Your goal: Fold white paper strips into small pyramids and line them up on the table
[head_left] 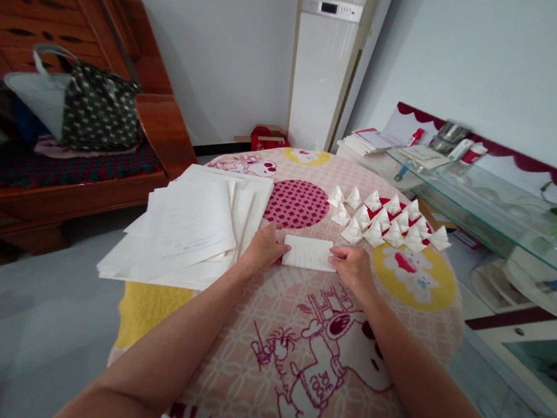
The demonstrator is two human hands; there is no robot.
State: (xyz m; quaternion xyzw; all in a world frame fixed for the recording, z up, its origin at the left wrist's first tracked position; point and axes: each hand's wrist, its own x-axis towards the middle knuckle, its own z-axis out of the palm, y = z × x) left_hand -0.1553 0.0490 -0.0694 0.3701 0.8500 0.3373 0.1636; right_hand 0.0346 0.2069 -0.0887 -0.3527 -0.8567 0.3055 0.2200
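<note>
A small white folded strip of paper (308,253) lies on the pink cartoon-print cloth (293,345) that covers the table. My left hand (265,246) presses on the strip's left end with curled fingers. My right hand (353,263) pinches its right end. To the left of my left hand spreads a loose stack of white paper sheets (191,226). Beyond my right hand, several small folded white paper triangles (387,223) sit in rows on the cloth.
A wooden bench (64,144) with a patterned bag (96,108) stands at the left. A tall white air conditioner (325,60) stands behind the table. A glass shelf unit (499,214) with books and small items runs along the right.
</note>
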